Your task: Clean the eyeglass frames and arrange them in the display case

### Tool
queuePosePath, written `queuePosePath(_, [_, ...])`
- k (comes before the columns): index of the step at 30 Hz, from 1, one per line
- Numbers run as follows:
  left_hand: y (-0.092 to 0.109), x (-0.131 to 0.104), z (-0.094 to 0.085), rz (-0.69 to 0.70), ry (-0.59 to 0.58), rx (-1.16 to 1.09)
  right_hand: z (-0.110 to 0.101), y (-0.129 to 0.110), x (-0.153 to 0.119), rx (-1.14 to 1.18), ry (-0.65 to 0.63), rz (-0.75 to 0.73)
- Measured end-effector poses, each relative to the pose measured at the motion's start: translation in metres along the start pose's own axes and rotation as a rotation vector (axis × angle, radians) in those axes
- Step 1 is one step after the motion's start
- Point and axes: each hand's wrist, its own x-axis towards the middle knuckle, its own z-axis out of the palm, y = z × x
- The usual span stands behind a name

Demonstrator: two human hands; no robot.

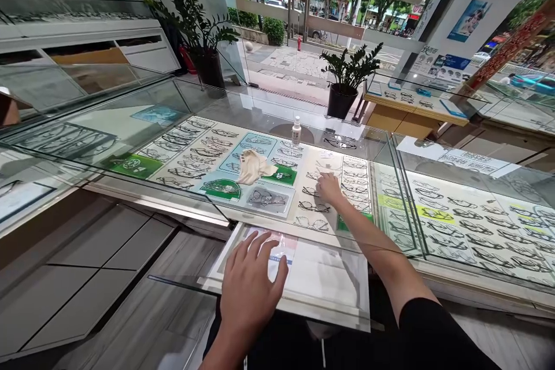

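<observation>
My left hand hovers over the pulled-out white drawer, fingers spread and holding nothing. My right hand reaches forward to the glass display case, its fingers drawn together beside the rows of eyeglasses. Whatever is between those fingers is too small to make out. Left of it a crumpled cream cloth lies near a green card. A small white spray bottle stands upright farther back. In the drawer, a clear packet and a printed sheet are partly behind my left hand.
Glass panes edge the case, with another case of eyeglasses on the right. Two potted plants stand behind, before the glass front. A low wooden display table is at back right. Grey cabinets stand at left.
</observation>
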Motion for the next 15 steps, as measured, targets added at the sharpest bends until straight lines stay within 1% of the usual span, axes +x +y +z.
queuePosePath(2, [0.001,0.0,0.0,0.002,0.015,-0.006,-0.005,-0.021,-0.035,-0.003,-0.032,-0.04])
queuePosePath(3, [0.001,-0.001,0.001,0.0,0.022,-0.01,-0.008,-0.033,-0.059,-0.003,-0.072,-0.078])
queuePosePath(5, [0.0,-0.001,0.002,-0.006,0.033,-0.023,-0.019,-0.056,-0.118,0.0,-0.191,-0.167])
queuePosePath(6, [-0.001,-0.002,0.003,-0.01,0.036,-0.031,-0.031,-0.066,-0.149,0.009,-0.259,-0.234])
queuePosePath(7, [-0.001,-0.002,0.004,-0.012,0.036,-0.037,-0.047,-0.074,-0.179,0.032,-0.373,-0.377])
queuePosePath(8, [-0.002,-0.002,0.005,-0.013,0.032,-0.041,-0.068,-0.08,-0.205,0.064,-0.45,-0.508])
queuePosePath(9, [-0.002,-0.002,0.005,-0.012,0.026,-0.042,-0.094,-0.083,-0.223,0.102,-0.444,-0.574])
queuePosePath(10, [-0.003,-0.002,0.005,-0.009,0.02,-0.039,-0.121,-0.084,-0.231,0.136,-0.399,-0.585])
queuePosePath(11, [-0.003,-0.002,0.005,-0.007,0.014,-0.034,-0.148,-0.081,-0.23,0.15,-0.34,-0.523])
queuePosePath(12, [-0.003,-0.002,0.005,-0.004,0.012,-0.029,-0.172,-0.074,-0.218,0.148,-0.259,-0.435])
queuePosePath(13, [-0.002,-0.001,0.004,-0.001,0.015,-0.025,-0.192,-0.065,-0.197,0.11,-0.139,-0.341])
queuePosePath(14, [-0.002,-0.001,0.004,0.003,0.021,-0.022,-0.206,-0.052,-0.169,0.047,-0.024,-0.276])
queuePosePath(15, [-0.001,-0.001,0.003,0.008,0.028,-0.022,-0.213,-0.038,-0.138,-0.029,0.076,-0.232])
